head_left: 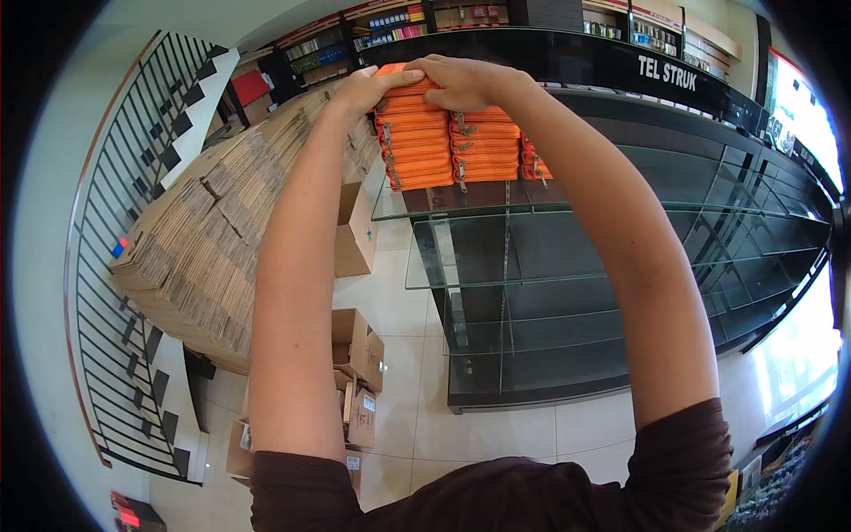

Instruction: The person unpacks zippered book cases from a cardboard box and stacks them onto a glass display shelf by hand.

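Note:
Orange zippered pouches (417, 157) stand in a tall stack at the left end of the top glass shelf (479, 202). Beside it is a lower stack of the same pouches (486, 157), and part of a third stack (531, 160) shows past my right forearm. My left hand (370, 89) grips the left side of the topmost pouch, its thumb lying across the top. My right hand (465, 82) closes over the right side of that pouch, fingers curled down. The far sides of both hands' fingers are hidden. Metal zip pulls hang on the stacks' near faces.
Flattened cardboard (204, 222) is piled high on the left, before a staircase railing (106, 257). Open cardboard boxes (356, 350) sit on the floor below my left arm. The glass display rack (567, 310) extends right; a black counter (585, 53) runs behind.

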The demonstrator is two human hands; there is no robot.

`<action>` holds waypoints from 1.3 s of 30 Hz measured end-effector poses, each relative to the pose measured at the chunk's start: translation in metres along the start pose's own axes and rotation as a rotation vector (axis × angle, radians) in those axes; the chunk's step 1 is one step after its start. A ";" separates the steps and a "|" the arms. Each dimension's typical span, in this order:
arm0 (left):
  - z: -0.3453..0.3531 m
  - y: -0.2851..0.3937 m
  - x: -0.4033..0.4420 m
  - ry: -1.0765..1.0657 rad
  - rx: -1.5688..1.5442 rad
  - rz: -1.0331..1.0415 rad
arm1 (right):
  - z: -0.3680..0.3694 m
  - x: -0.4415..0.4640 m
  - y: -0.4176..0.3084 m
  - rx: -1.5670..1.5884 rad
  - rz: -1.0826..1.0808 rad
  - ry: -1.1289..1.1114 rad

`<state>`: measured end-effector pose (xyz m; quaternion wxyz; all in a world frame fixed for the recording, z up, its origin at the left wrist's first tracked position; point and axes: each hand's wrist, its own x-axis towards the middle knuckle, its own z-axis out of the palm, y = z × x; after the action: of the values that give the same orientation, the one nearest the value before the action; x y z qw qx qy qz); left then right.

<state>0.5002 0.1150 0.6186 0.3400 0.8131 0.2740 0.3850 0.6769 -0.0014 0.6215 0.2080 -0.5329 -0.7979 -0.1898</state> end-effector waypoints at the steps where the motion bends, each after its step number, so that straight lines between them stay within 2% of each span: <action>1: 0.002 -0.002 0.000 0.058 -0.006 0.014 | -0.001 0.000 -0.001 0.001 0.006 -0.009; 5: -0.007 -0.001 0.002 -0.149 -0.056 0.039 | -0.003 0.002 -0.006 0.004 0.032 -0.042; 7: -0.007 0.021 -0.022 -0.207 -0.076 0.028 | -0.005 0.003 -0.009 -0.001 0.032 -0.058; 11: -0.009 -0.012 0.004 -0.119 -0.073 0.041 | 0.000 0.011 -0.003 -0.026 -0.015 -0.045; 16: 0.000 0.006 -0.024 -0.063 -0.154 -0.012 | -0.008 0.007 -0.012 -0.010 -0.006 -0.057; 19: 0.007 -0.003 -0.020 -0.001 -0.264 0.036 | -0.013 0.004 -0.014 -0.021 0.021 -0.083; 22: 0.002 -0.010 -0.029 -0.131 -0.575 0.030 | -0.009 0.006 -0.010 -0.030 0.017 -0.057; 25: 0.012 -0.046 -0.027 -0.054 -0.759 -0.059 | -0.005 0.008 -0.006 -0.033 0.017 -0.046; 29: 0.028 -0.079 -0.032 -0.121 -0.849 -0.074 | -0.006 0.008 -0.009 -0.052 0.011 -0.052; 32: 0.048 -0.068 -0.035 -0.062 -0.888 0.083 | -0.007 0.008 -0.007 -0.032 -0.012 -0.063; 34: 0.053 -0.047 -0.049 -0.032 -0.927 0.090 | -0.007 0.007 -0.003 -0.033 -0.024 -0.057; 39: 0.048 -0.059 -0.039 -0.063 -0.915 0.082 | -0.007 0.007 -0.006 -0.001 -0.009 -0.052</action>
<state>0.5068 0.1077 0.5335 0.6565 0.6010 0.0330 0.4548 0.6700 -0.0015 0.6308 0.1862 -0.5342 -0.8053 -0.1772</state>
